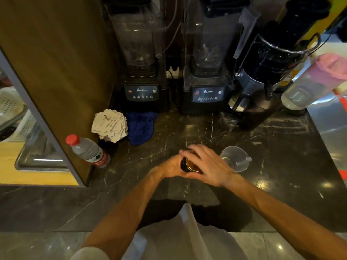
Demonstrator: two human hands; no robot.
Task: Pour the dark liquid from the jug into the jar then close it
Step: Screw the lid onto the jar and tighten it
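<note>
Both hands are bunched together right in the middle of the frame, low on the dark marble counter. The left hand is wrapped around the side of the jar, fingers curled in and gripping it. The right hand sits over the top of it with the fingers bent down around the rim area, so it looks like it's grasping the top, but I can't tell if there's a lid under there or not. What does show between the two hands is a sliver of amber-brown liquid and a dark edge.

Just to the right of the hands, nearly touching the right one, there's the clear plastic jug, standing upright and looking empty.

Across the top of the frame are two black blenders side by side, with a juicer-type machine to their right. A pink-lidded clear bottle leans at the far right edge. Left of centre there's a stack of paper slips with a blue cloth bunched up beside it, and a red-capped water bottle tilted against the brown panel at the left.
</note>
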